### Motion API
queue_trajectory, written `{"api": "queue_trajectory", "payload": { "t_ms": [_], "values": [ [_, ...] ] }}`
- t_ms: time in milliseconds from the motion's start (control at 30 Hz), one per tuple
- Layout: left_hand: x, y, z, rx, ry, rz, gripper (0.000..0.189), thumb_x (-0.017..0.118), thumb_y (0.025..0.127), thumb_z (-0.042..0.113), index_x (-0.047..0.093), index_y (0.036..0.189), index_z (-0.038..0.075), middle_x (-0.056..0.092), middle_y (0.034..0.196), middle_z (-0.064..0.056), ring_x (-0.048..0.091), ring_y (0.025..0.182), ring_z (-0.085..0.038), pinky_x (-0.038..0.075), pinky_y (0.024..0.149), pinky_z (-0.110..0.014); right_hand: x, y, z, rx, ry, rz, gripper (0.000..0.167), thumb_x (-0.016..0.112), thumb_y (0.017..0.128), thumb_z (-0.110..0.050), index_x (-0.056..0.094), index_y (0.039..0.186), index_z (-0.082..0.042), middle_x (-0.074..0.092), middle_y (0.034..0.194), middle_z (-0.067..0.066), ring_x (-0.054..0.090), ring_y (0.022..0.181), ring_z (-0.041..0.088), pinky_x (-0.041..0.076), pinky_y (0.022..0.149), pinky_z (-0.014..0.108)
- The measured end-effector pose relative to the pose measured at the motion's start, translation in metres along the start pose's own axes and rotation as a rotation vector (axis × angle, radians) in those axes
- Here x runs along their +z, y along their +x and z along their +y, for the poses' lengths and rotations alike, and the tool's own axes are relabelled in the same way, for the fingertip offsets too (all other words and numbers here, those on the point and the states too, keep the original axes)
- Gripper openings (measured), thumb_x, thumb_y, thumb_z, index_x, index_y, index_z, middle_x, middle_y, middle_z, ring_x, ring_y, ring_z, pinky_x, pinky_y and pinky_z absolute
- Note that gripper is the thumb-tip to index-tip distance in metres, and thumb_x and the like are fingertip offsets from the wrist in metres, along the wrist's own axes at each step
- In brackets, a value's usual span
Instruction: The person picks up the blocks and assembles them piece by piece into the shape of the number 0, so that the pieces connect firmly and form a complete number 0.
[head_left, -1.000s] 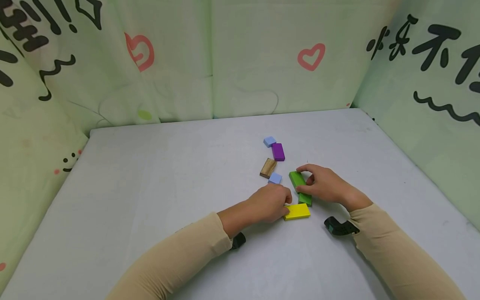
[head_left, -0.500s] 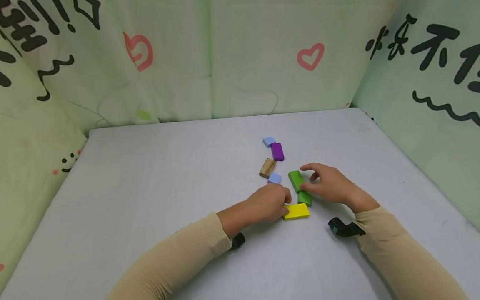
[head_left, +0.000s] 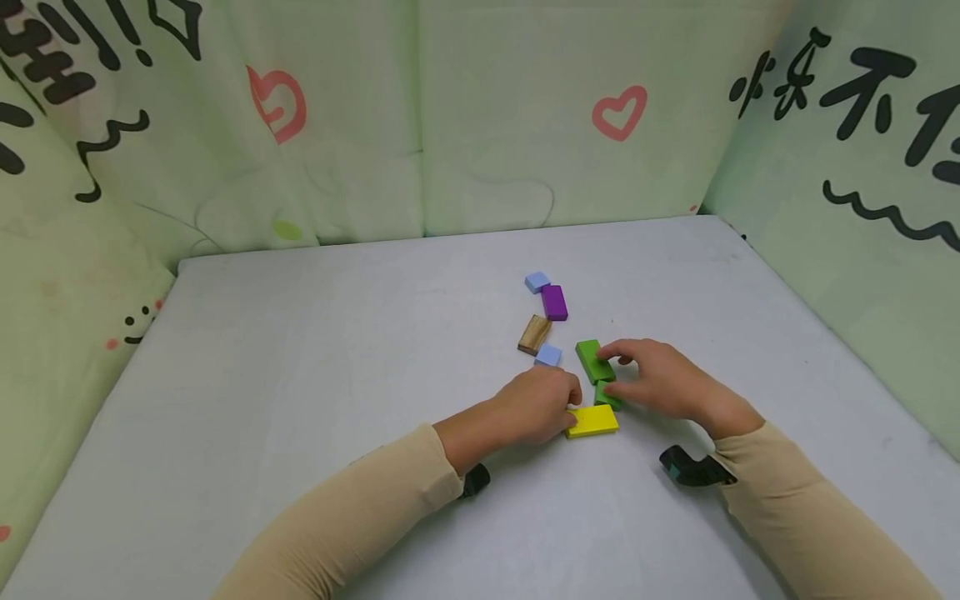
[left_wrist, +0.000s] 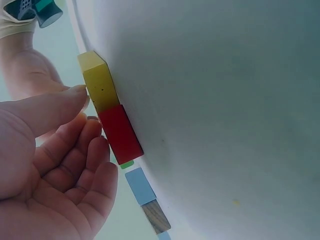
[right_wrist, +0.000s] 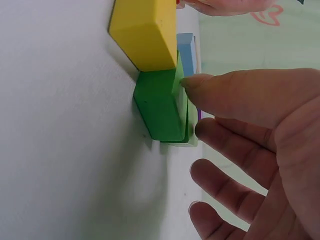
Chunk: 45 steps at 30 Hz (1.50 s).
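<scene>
My left hand (head_left: 542, 404) bends over the left end of the yellow block (head_left: 596, 421), its thumb right at the edge. A red block (left_wrist: 121, 135) adjoins the yellow one in the left wrist view, with my loosely bent fingers alongside; in the head view that hand hides it. My right hand (head_left: 671, 379) is spread beside two green blocks. Its thumb tip touches the shorter green block (right_wrist: 157, 107), which meets the yellow block's corner. The index fingertip reaches the longer green block (head_left: 592, 360) just behind.
A light blue block (head_left: 549, 356), a wooden block (head_left: 534, 334), a purple block (head_left: 554, 302) and another light blue block (head_left: 536, 282) form a bent line toward the back. Printed cloth walls (head_left: 480, 117) border the white table (head_left: 337, 333).
My right hand first drew away to the right from the longer green block, then came nearer me, its thumb now at the shorter green block. My left hand has stayed put.
</scene>
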<state>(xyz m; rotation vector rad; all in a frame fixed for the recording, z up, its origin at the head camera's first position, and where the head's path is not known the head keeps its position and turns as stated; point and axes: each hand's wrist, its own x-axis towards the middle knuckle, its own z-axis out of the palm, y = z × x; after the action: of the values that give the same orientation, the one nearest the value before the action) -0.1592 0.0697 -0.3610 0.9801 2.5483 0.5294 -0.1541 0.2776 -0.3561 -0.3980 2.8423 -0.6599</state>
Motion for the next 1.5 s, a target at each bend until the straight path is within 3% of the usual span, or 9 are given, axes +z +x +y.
{"api": "queue_trajectory", "payload": {
  "t_ms": [667,833,967,1100,1333,1500],
  "values": [
    [-0.002,0.002,-0.001,-0.015,-0.014,-0.006,0.025,0.072,0.095,0.019,0.07,0.118,0.01,0.069,0.108,0.003,0.058,0.087,-0.008,0.05,0.082,-0.018,0.001,-0.002,0.003,0.025,0.03,-0.001,0.043,0.071,0.092,-0.019,0.06,0.131,-0.006,0.063,0.124,0.015,0.056,0.109,0.035,0.047,0.09,0.052],
    [-0.004,0.005,-0.004,-0.025,-0.071,-0.021,0.024,0.072,0.095,0.02,0.07,0.117,0.01,0.067,0.098,0.005,0.057,0.083,-0.009,0.049,0.078,-0.018,0.001,0.0,0.004,0.029,0.027,-0.006,0.042,0.071,0.092,-0.019,0.059,0.131,-0.006,0.063,0.124,0.014,0.056,0.109,0.035,0.047,0.091,0.052],
    [-0.011,0.005,-0.01,-0.023,-0.118,-0.013,0.023,0.072,0.095,0.02,0.069,0.115,0.009,0.064,0.095,0.005,0.056,0.083,-0.01,0.048,0.076,-0.017,0.003,-0.001,0.005,0.042,0.03,-0.009,0.044,0.071,0.092,-0.02,0.059,0.131,-0.006,0.063,0.125,0.014,0.056,0.109,0.035,0.047,0.091,0.053],
    [-0.023,0.006,-0.015,-0.041,-0.156,0.005,0.027,0.073,0.094,0.02,0.067,0.119,0.01,0.064,0.102,0.003,0.056,0.087,-0.011,0.049,0.076,-0.016,0.003,-0.003,0.004,0.061,0.035,-0.012,0.045,0.071,0.092,-0.021,0.059,0.133,-0.005,0.062,0.127,0.015,0.056,0.11,0.036,0.048,0.092,0.054],
    [-0.036,0.009,-0.032,-0.063,-0.198,0.034,0.031,0.072,0.094,0.016,0.066,0.124,0.009,0.067,0.114,0.001,0.058,0.103,-0.013,0.049,0.088,-0.019,0.004,-0.003,0.002,0.066,0.039,-0.02,0.044,0.07,0.093,-0.02,0.058,0.133,-0.005,0.062,0.125,0.017,0.055,0.109,0.037,0.047,0.092,0.054],
    [-0.042,0.016,-0.042,-0.087,-0.189,0.048,0.035,0.072,0.094,0.014,0.065,0.128,0.009,0.065,0.117,-0.001,0.058,0.107,-0.014,0.05,0.089,-0.02,0.005,-0.002,0.001,0.067,0.028,-0.022,0.044,0.07,0.093,-0.019,0.058,0.133,-0.004,0.061,0.124,0.018,0.056,0.108,0.037,0.048,0.092,0.054]
  ]
}}
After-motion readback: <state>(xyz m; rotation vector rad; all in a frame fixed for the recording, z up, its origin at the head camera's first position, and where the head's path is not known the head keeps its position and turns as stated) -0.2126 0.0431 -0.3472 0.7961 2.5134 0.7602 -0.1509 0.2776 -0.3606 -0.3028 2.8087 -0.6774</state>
